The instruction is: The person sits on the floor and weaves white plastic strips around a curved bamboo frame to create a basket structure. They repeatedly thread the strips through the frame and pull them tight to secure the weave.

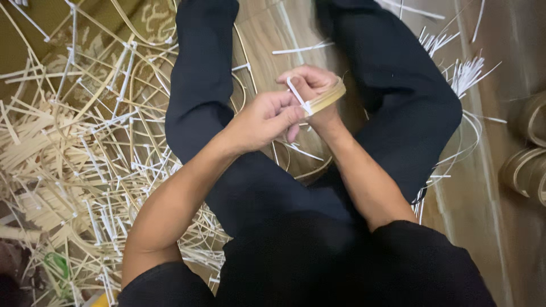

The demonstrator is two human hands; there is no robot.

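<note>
1. Wooden floor [483, 216] fills the right side of the frame, where the person sits cross-legged in dark trousers [284, 193].
2. Across the left half of the frame lies a tangled pile of pale strips [74, 165], many bound with white ties; loose white ties [460, 74] lie at the upper right, and coiled bands [526, 165] sit at the right edge.
3. Just above centre, the right hand [313, 85] has its fingers curled shut around a thin bent strip hoop [329, 98].
4. The left hand [267, 116] pinches a white tie [298, 95] against that hoop, thumb and fingers pressed together on it.
5. Likely risk: the springy hoop could slip from the right hand's hold and snap open, because the overlap seems held only by finger pressure.
6. Another: the tie may slide off the joint if the pinch loosens.
</note>
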